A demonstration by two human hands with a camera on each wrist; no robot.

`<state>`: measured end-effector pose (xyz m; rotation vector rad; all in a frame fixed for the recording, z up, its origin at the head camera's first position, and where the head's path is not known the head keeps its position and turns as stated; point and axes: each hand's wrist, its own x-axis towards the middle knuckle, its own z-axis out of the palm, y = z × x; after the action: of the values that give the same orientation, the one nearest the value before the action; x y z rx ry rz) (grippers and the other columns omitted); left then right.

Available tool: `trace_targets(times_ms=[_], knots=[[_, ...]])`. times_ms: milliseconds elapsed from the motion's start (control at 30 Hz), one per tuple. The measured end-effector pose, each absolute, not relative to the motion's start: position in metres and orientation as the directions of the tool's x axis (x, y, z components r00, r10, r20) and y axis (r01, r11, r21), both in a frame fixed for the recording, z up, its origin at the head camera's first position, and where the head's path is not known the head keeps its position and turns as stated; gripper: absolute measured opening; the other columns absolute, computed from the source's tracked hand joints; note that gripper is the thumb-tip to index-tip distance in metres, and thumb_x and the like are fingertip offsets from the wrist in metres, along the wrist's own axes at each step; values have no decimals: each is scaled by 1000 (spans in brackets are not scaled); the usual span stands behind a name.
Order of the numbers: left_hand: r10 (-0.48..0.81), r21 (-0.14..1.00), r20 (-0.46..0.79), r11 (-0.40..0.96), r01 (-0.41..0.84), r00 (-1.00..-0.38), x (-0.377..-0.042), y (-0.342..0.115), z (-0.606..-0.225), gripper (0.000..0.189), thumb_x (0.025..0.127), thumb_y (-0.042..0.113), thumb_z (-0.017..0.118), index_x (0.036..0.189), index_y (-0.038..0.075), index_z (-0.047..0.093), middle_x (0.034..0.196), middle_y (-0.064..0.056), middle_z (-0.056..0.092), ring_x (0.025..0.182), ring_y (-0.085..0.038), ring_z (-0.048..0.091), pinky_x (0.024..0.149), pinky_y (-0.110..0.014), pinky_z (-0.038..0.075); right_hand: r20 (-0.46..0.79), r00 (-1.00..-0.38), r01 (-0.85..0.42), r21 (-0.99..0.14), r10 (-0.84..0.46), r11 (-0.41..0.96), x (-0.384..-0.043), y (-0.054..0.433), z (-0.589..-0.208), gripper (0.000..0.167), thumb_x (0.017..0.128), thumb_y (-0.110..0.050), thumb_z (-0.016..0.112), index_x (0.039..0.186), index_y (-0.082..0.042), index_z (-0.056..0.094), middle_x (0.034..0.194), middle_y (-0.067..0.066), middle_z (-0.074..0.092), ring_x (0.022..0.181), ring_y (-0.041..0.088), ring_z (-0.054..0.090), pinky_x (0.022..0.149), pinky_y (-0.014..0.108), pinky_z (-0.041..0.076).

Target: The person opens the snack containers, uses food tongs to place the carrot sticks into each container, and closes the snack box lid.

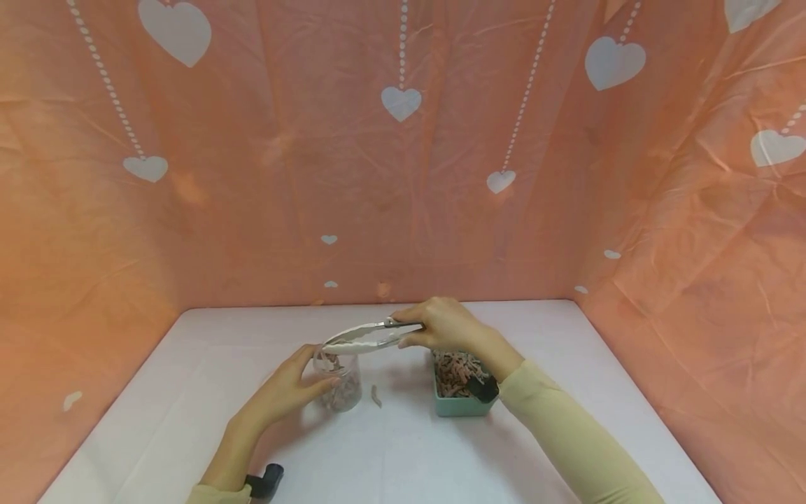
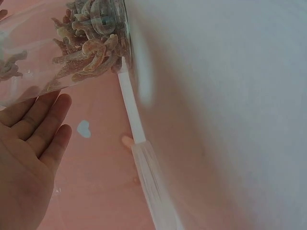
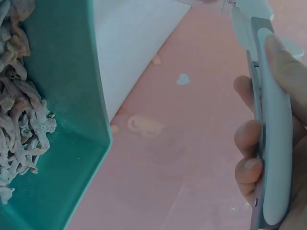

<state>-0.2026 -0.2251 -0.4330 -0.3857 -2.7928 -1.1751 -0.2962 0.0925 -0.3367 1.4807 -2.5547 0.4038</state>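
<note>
My left hand [image 1: 283, 392] holds a clear jar [image 1: 348, 393] around its side, the thumb towards me. Curved, worm-like pieces [image 2: 93, 40], dusted pale over brown, lie in the jar. With my right hand [image 1: 443, 325] I grip a pair of tongs [image 3: 276, 143] by the pale-panelled metal handles. The tongs' light-coloured tips are at the jar's mouth; whether they pinch a piece cannot be made out. Below my right wrist stands a green rectangular tub [image 1: 462, 407] holding many similar pieces [image 1: 455, 374].
A single loose piece [image 1: 376, 396] lies on the white tabletop [image 1: 390, 455] between jar and tub. Orange cloth [image 1: 352, 175] printed with white hearts encloses the back and sides. A black wrist camera [image 1: 269, 481] sits on the left wrist, another [image 1: 483, 388] by the tub.
</note>
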Motion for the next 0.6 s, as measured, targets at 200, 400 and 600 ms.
trace_targets(times_ms=[200, 400, 600], knots=[[196, 688, 198, 670, 278, -961, -203, -225, -434, 64, 93, 43, 77, 142, 7, 56, 142, -15, 61, 139, -42, 51, 114, -64, 39, 271, -497, -867, -132, -824, 480, -294, 91, -335, 45, 89, -41, 81, 128, -20, 75, 114, -4, 78, 85, 12, 73, 70, 40, 60], [198, 688, 187, 673, 272, -962, -203, -224, -432, 66, 94, 44, 77, 143, 7, 55, 142, -16, 61, 139, -44, 50, 114, -66, 39, 263, -503, -864, -126, -824, 487, -293, 92, -335, 47, 89, -41, 82, 130, -20, 74, 115, -4, 78, 86, 12, 73, 71, 40, 60], [202, 697, 172, 666, 264, -964, -201, -224, -432, 67, 94, 44, 77, 144, 6, 54, 142, -17, 60, 140, -46, 48, 114, -69, 36, 260, -489, -872, -123, -833, 473, -293, 93, -336, 47, 89, -42, 81, 130, -19, 74, 114, -4, 78, 82, 11, 71, 66, 36, 58]])
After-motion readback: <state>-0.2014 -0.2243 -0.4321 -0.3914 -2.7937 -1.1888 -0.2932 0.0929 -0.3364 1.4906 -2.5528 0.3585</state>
